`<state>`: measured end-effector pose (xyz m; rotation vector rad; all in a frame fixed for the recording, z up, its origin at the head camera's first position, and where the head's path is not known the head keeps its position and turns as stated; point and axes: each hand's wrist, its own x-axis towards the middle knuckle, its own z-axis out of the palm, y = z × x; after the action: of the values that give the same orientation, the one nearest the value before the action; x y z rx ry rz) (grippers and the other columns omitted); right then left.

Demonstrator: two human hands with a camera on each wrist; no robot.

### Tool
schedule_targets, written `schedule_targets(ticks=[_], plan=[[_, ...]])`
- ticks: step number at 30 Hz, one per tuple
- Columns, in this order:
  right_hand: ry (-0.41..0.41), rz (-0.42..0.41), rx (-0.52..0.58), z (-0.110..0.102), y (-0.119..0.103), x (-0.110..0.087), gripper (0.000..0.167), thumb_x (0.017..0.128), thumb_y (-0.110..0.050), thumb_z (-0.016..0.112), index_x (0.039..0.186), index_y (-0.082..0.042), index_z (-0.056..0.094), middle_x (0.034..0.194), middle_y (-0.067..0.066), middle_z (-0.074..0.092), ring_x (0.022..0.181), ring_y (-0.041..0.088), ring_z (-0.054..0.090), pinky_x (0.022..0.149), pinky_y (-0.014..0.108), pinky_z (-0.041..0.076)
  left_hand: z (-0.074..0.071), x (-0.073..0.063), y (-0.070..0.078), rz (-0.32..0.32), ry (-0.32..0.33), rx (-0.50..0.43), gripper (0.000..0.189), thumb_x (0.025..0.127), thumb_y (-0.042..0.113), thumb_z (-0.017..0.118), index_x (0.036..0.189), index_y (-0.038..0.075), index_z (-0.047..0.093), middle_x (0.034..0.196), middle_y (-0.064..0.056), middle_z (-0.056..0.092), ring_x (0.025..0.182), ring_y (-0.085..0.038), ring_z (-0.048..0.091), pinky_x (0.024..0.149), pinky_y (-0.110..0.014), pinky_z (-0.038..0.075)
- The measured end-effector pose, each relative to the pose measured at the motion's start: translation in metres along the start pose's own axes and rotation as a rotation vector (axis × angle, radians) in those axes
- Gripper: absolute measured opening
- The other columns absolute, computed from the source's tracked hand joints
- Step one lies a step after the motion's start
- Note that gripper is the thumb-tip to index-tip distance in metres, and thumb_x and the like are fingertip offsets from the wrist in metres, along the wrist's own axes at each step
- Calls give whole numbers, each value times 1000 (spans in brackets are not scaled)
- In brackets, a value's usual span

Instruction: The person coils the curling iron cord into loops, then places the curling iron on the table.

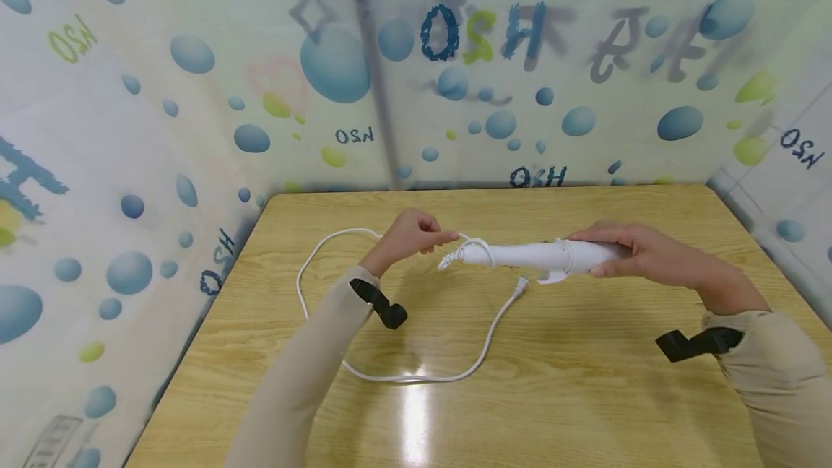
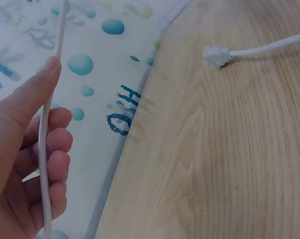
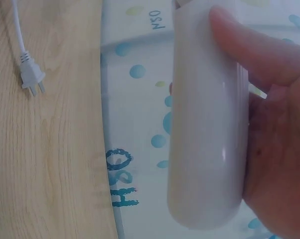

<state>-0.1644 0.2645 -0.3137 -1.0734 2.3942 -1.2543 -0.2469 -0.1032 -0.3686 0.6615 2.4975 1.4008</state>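
A white corded appliance that looks like a curling iron is held level above the table, its cord end toward the left. My right hand grips its thick rounded end, with the thumb along one side in the right wrist view. In my left hand is the white power cord, pinched between thumb and curled fingers. Near the coiled strain relief, the cord loops around the narrow end of the body. A small lever sticks out below the middle.
The rest of the cord curves over the wooden table. Its two-pin plug lies below the appliance. A patterned curtain stands behind and to the sides of the table. Black wrist cameras sit on both sleeves.
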Motion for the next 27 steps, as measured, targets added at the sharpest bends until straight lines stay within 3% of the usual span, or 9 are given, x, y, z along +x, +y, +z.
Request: schedule_targets(ticks=[4,12,20,22,27], plan=[[-83,-13,-6,1,2,0,46,86,-2,61,131,-6,50,115,-6,53,86,13,49,65,28,46,-4,0,0,22,-36,42,36,79,41,70,61,10,63,54,-6,53,49,-19,48,45,-27,37],[-162,17,-7,3,6,-1,44,87,-9,62,130,-8,52,110,1,55,84,12,48,66,28,45,-14,-1,10,61,-116,-47,22,84,28,68,74,8,68,62,-6,56,57,-21,51,55,-30,45],[-150,35,-69,9,15,0,45,85,-13,65,126,0,53,107,7,55,84,9,48,67,26,45,-23,-8,30,16,-159,-135,19,87,19,65,85,1,69,66,-5,59,57,-16,48,55,-27,43],[-137,44,-109,10,17,1,45,85,-15,65,126,0,53,106,7,55,83,9,47,66,26,44,-25,-15,43,17,-177,-152,18,87,15,63,91,-2,68,68,-5,60,58,-15,49,56,-27,44],[-99,134,-152,13,20,5,48,85,-19,66,127,2,52,107,8,55,84,13,47,67,28,43,-23,-23,52,58,-186,-182,17,88,11,63,95,-3,68,73,-6,64,60,-15,52,58,-28,46]])
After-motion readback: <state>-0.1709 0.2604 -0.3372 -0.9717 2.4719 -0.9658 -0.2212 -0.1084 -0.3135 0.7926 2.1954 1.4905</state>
